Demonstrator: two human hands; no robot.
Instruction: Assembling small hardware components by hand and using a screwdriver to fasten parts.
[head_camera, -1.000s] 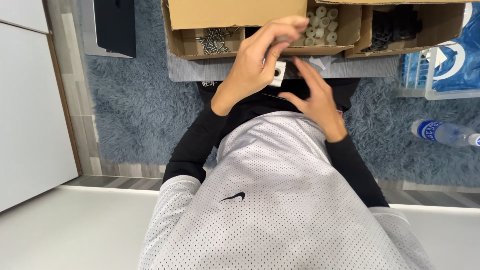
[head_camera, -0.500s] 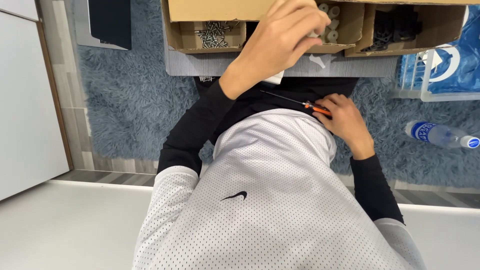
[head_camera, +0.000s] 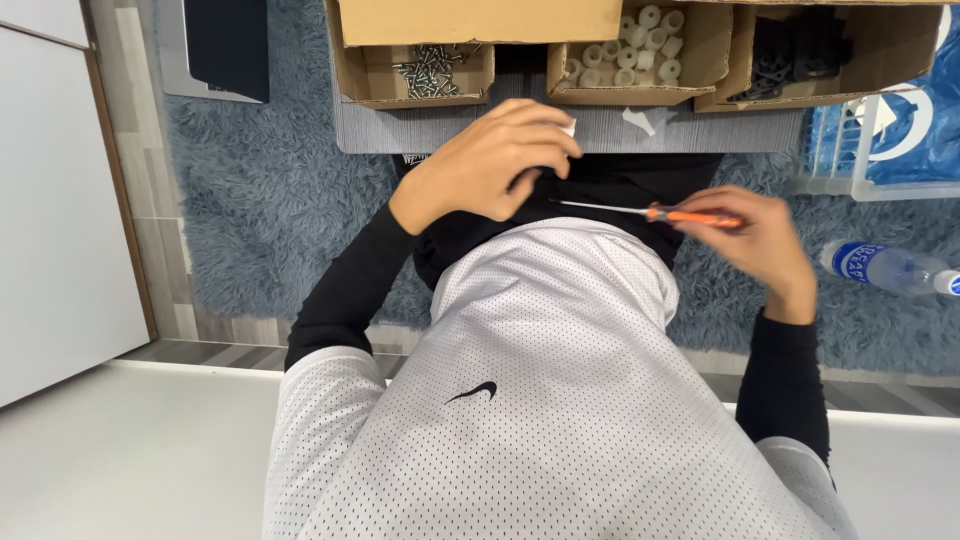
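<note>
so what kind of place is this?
Looks like a home assembly spot rather than a factory: a shaggy blue rug, cardboard boxes sorting screws and white spacers, right hand holding an orange screwdriver.

Screwdriver: thin bright metal shaft, glossy orange plastic handle. Boxes: matt brown cardboard, raw cut edges. Screws: dull grey metal. Spacers: smooth white plastic. Rug: shaggy blue-grey pile. Jersey: white perforated mesh cloth. Sleeves: matt black cloth. Bottle: clear glossy plastic.
</note>
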